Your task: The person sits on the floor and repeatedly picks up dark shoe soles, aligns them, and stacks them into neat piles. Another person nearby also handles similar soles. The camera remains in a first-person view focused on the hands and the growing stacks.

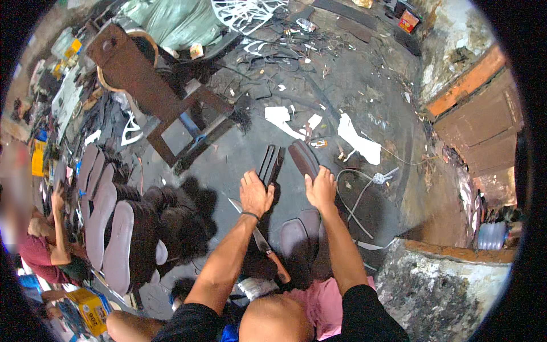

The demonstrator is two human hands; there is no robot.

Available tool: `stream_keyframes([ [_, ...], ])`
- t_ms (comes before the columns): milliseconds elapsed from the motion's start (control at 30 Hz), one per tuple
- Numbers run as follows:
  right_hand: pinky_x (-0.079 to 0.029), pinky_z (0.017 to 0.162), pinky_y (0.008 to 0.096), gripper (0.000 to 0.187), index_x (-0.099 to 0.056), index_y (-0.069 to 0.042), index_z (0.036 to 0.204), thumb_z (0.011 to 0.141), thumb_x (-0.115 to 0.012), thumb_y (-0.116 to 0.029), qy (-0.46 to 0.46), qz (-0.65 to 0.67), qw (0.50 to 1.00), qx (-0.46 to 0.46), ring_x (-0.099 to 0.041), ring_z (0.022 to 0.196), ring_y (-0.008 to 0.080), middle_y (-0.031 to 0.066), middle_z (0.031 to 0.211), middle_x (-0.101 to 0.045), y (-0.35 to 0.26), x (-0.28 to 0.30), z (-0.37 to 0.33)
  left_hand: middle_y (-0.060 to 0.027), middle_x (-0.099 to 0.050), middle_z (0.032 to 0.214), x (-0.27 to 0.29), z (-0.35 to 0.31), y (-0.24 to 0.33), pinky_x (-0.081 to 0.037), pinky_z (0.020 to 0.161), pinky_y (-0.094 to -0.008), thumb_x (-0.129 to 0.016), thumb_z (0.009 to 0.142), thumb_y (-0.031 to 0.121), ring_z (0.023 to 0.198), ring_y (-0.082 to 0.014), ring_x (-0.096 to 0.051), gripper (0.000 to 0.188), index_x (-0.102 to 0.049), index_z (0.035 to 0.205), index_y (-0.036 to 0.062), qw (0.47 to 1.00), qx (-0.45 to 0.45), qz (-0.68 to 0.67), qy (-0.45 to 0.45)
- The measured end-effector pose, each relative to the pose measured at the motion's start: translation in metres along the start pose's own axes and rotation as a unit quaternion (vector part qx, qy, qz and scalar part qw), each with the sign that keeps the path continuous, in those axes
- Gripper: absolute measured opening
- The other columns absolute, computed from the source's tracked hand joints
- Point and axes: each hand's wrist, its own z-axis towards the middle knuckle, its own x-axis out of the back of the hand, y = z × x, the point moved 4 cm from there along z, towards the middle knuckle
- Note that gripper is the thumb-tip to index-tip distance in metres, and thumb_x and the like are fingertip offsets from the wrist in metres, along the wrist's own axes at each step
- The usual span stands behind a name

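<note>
My left hand is closed around a small stack of dark soles, seen nearly edge-on with lighter lines along them. My right hand grips a second bunch of dark brown soles, tilted toward the upper left. The two bunches are held apart, just above the floor. A knife with a wooden handle lies below my left wrist, its blade partly hidden by that forearm. More brown soles rest between my forearms, close to my lap.
Tall rows of soles stand at the left. Beyond them sits another person in a maroon shirt. A rusty metal stand is at the upper left. White scraps and a pale cord lie right. A low wall borders the lower right.
</note>
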Motion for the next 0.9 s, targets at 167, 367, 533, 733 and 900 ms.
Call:
stream_keyframes([
  [167, -0.033, 0.113, 0.0502, 0.076, -0.036, 0.014, 0.139, 0.096, -0.067, -0.041, 0.168, 0.31, 0.936, -0.005, -0.045, 0.13, 0.0519, 0.0398, 0.136, -0.047, -0.009, 0.027, -0.007, -0.0271, -0.05, 0.121, 0.027, -0.003, 0.027, -0.043, 0.099, -0.0449, -0.083, 0.081, 0.023, 0.114, -0.041, -0.053, 0.077, -0.035, 0.134, -0.0064, 0.935, -0.05, -0.313, 0.158],
  [367, -0.041, 0.106, 0.0504, 0.076, -0.035, 0.013, 0.14, 0.094, -0.068, -0.038, 0.036, 0.276, 0.96, -0.038, -0.05, 0.123, 0.053, 0.0364, 0.133, -0.051, 0.005, -0.014, -0.004, -0.0309, -0.052, 0.118, 0.002, -0.001, 0.003, -0.044, 0.096, -0.0489, -0.079, 0.082, 0.027, 0.11, -0.0467, -0.055, 0.074, -0.036, 0.131, -0.0084, 0.955, -0.01, -0.293, 0.047],
  [533, -0.045, 0.098, 0.052, 0.068, -0.04, 0.004, 0.139, 0.089, -0.071, -0.03, -0.032, 0.016, 0.999, -0.01, -0.051, 0.121, 0.0468, 0.0254, 0.13, -0.052, -0.017, 0.032, 0.0, -0.0224, -0.053, 0.116, 0.037, 0.019, 0.008, -0.044, 0.092, -0.0508, -0.075, 0.08, 0.035, 0.11, -0.0415, -0.053, 0.07, -0.045, 0.129, -0.0039, 0.993, -0.046, 0.074, -0.082],
  [733, -0.037, 0.107, 0.0533, 0.064, -0.039, 0.01, 0.136, 0.094, -0.066, -0.031, 0.048, 0.133, 0.99, 0.0, -0.048, 0.124, 0.0473, 0.0316, 0.132, -0.049, 0.006, 0.008, -0.004, -0.0271, -0.055, 0.117, 0.017, 0.015, -0.008, -0.045, 0.094, -0.049, -0.081, 0.078, 0.029, 0.111, -0.0432, -0.054, 0.078, -0.04, 0.133, -0.0066, 0.989, -0.044, -0.136, 0.02],
  [900, -0.038, 0.11, 0.0495, 0.07, -0.036, 0.012, 0.139, 0.098, -0.064, -0.037, 0.095, 0.285, 0.954, -0.02, -0.048, 0.126, 0.052, 0.0391, 0.136, -0.047, -0.004, -0.006, -0.012, -0.028, -0.061, 0.121, 0.002, -0.005, -0.012, -0.048, 0.099, -0.0419, -0.087, 0.08, 0.026, 0.116, -0.0357, -0.061, 0.075, -0.038, 0.127, -0.0043, 0.949, -0.032, -0.308, 0.054],
])
